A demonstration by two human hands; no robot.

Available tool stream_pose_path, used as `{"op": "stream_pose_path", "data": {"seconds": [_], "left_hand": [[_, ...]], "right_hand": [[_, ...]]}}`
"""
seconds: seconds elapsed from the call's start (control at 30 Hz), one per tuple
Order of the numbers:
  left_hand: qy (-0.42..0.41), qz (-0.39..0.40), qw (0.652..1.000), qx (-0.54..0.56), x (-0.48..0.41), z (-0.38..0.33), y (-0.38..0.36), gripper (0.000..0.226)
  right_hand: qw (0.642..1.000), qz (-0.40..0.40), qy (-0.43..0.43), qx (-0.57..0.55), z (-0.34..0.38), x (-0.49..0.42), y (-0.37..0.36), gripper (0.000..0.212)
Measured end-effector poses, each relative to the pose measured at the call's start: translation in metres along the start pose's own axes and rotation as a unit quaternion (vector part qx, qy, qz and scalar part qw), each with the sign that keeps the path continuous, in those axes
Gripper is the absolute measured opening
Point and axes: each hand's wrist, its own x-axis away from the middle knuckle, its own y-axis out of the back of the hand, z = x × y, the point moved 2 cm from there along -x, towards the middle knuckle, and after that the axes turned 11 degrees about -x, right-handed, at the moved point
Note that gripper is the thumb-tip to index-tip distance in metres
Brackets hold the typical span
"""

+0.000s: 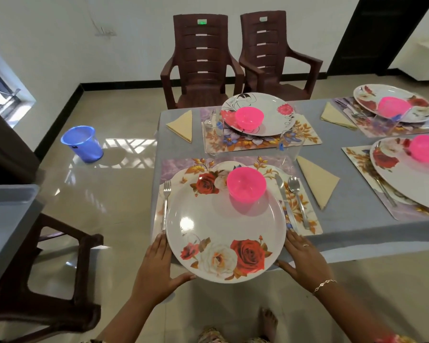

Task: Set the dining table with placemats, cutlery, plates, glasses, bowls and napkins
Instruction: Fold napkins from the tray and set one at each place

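The plate (218,226) lies between your straight, unclenched fingers (162,243), left hand (159,263) and right hand (305,258) touching its rim at the surface's (357,231) near edge. White with red roses, it carries a pink bowl (245,184) beyond your fingers.

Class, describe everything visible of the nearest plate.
The plate is round, white and glossy, plastic by its look, with roses printed at its near and far rims. It lies level over the placemat, overhanging the near edge of the table. A pink bowl stands on it. The left hand and right hand touch its sides.
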Motion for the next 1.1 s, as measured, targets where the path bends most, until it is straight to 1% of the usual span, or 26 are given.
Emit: {"op": "stream_pose_path", "data": {"seconds": [0.1,0.3,0.43,0.57,0.63,0.73,0.77,0.8,0.87,0.9,0.93,1.0,1.03,1.1], "left_hand": [[0.002,-0.001,1.000,0.001,0.001,-0.002,0.000,0.108],[0.005,0.005,1.000,-0.015,0.000,-0.002,0.002,0.105],[0.040,0.015,0.998,-0.047,-0.004,-0.010,0.008,0.101],[0.076,0.001,0.995,-0.064,-0.011,-0.019,0.018,0.100],[0.083,0.010,0.994,-0.073,-0.015,-0.020,0.022,0.099],[0.088,0.048,0.992,-0.079,-0.019,-0.021,0.023,0.100],[0.089,0.061,0.991,-0.078,-0.021,-0.020,0.023,0.101],[0.091,0.071,0.990,-0.077,-0.023,-0.020,0.022,0.101],[0.100,0.084,0.988,-0.078,-0.026,-0.021,0.021,0.101],[0.106,0.090,0.987,-0.080,-0.028,-0.021,0.021,0.101],[0.111,0.094,0.986,-0.083,-0.029,-0.022,0.021,0.101],[0.116,0.094,0.986,-0.078,-0.029,-0.025,0.020,0.101],[0.117,0.095,0.986,-0.068,-0.027,-0.027,0.019,0.101],[0.114,0.098,0.987,-0.049,-0.023,-0.035,0.014,0.100]], "right_hand": [[1.000,0.009,-0.010,-0.010,0.001,0.001,0.004,0.087],[0.999,-0.017,-0.009,-0.035,0.004,0.001,0.007,0.090],[0.998,-0.023,-0.034,-0.045,0.005,-0.003,0.003,0.085],[0.995,-0.023,-0.060,-0.070,0.012,-0.008,0.005,0.081],[0.995,-0.045,-0.069,-0.053,0.018,-0.011,0.010,0.080],[0.994,-0.064,-0.079,-0.038,0.023,-0.015,0.014,0.080],[0.994,-0.061,-0.082,-0.038,0.023,-0.016,0.012,0.078],[0.994,-0.050,-0.088,-0.040,0.023,-0.016,0.011,0.070],[0.993,-0.044,-0.101,-0.048,0.026,-0.018,0.011,0.039],[0.992,-0.048,-0.106,-0.050,0.027,-0.019,0.010,0.027],[0.991,-0.044,-0.112,-0.051,0.027,-0.020,0.008,0.023],[0.990,-0.043,-0.127,-0.054,0.026,-0.021,0.006,0.024],[0.989,-0.037,-0.131,-0.058,0.024,-0.021,0.003,0.032],[0.987,-0.017,-0.138,-0.081,0.028,-0.017,-0.004,0.066]]}}
